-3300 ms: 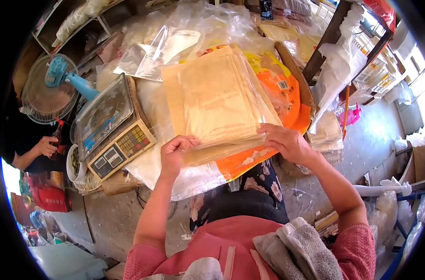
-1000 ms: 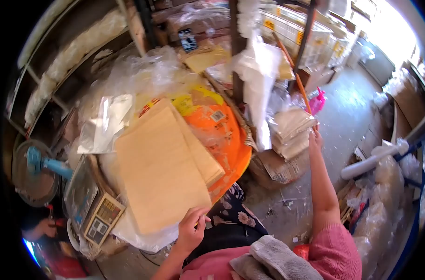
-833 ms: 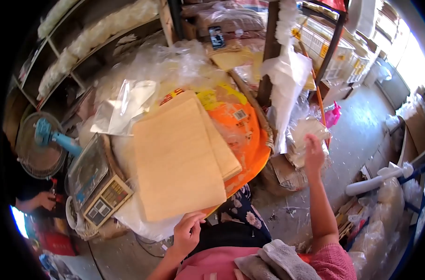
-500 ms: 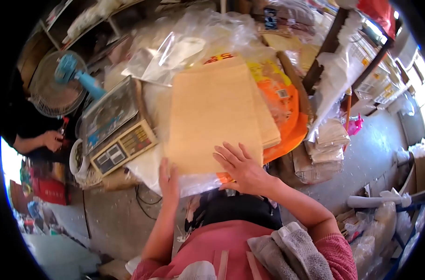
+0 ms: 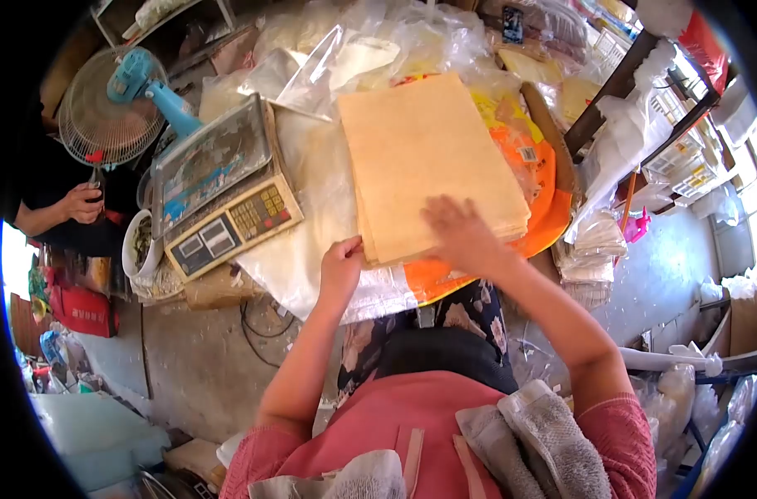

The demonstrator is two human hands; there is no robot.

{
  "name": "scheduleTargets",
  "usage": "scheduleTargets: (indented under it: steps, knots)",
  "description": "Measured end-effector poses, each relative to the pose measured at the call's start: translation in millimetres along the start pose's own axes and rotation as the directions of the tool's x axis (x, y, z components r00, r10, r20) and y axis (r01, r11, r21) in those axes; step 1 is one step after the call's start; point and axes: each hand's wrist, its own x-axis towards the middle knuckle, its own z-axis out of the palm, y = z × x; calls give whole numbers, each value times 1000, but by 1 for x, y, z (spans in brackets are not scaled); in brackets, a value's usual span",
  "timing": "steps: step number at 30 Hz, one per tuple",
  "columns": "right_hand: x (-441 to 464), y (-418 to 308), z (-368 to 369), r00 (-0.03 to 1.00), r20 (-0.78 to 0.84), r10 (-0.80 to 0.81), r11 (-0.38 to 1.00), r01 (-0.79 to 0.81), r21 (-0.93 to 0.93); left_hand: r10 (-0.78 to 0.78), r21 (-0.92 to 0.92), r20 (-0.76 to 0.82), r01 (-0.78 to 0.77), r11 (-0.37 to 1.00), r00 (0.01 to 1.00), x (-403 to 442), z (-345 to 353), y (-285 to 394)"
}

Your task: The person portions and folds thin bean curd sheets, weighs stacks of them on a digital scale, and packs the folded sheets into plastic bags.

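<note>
- Lying flat near the front edge of the cluttered work surface: a stack of tan, rectangular, paper-like sheets (image 5: 420,158), edges slightly fanned.
- Placed under and around it: an orange-and-yellow printed plastic sack (image 5: 538,173), with translucent plastic sheeting (image 5: 310,200) toward the left.
- Gripping narrowly with the left hand (image 5: 342,266), fingers curled in at the near-left corner of the stack; cannot tell how many sheets are caught.
- Spread wide, palm down over the near part of the stack: the right hand (image 5: 463,233), blurred, holding nothing visible; cannot tell how firmly pressed.
- Standing left of the stack, apart from it: an electronic scale with a metal pan and cream keypad panel (image 5: 229,195).
- Seen beyond the scale: a blue-and-white round fan (image 5: 115,104).
- Noted at far left: a co-worker's hand (image 5: 82,204) closed around a slim red-topped object (image 5: 96,173), near a white bowl (image 5: 141,245).
</note>
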Motion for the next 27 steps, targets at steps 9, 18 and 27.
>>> scheduleTargets:
  steps: [9,18,27]
  knots:
    - [18,-23,18,989,-112,-97,985,80,-150,-203,-173,88,215,961,975,4,-1,26]
    - [18,-17,31,952,-185,-243,914,160,-374,-277,-403,168,322,857,946,8,-8,40]
    - [35,-3,-7,963,192,-191,977,205,-54,-189,-364,127,223,904,974,-1,-9,61]
